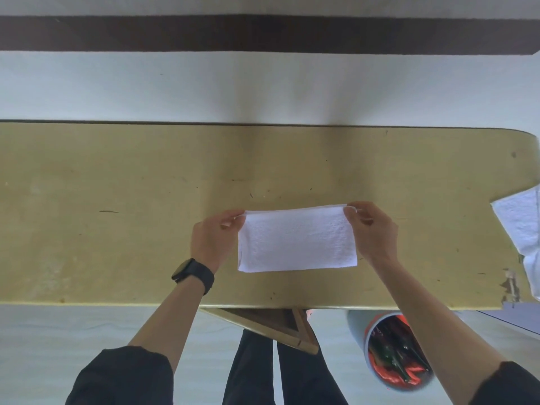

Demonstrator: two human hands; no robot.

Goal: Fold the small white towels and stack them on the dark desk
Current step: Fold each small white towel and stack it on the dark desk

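Our left hand (pixel 214 233) and right hand (pixel 371 229) fingers (pixel 232 214) pinch 1 half-folded towel (pixel 297 239) — a loose towel (pixel 520 220) waits, no stack yet.

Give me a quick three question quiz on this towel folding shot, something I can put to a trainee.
1. True or false: the left hand and the right hand each pinch a far corner of the towel.
2. Which wrist wears the black watch? A) left B) right C) neither
3. Fill in: the spare towels lie at the desk's ____ end.
Key: 1 true; 2 A; 3 right.
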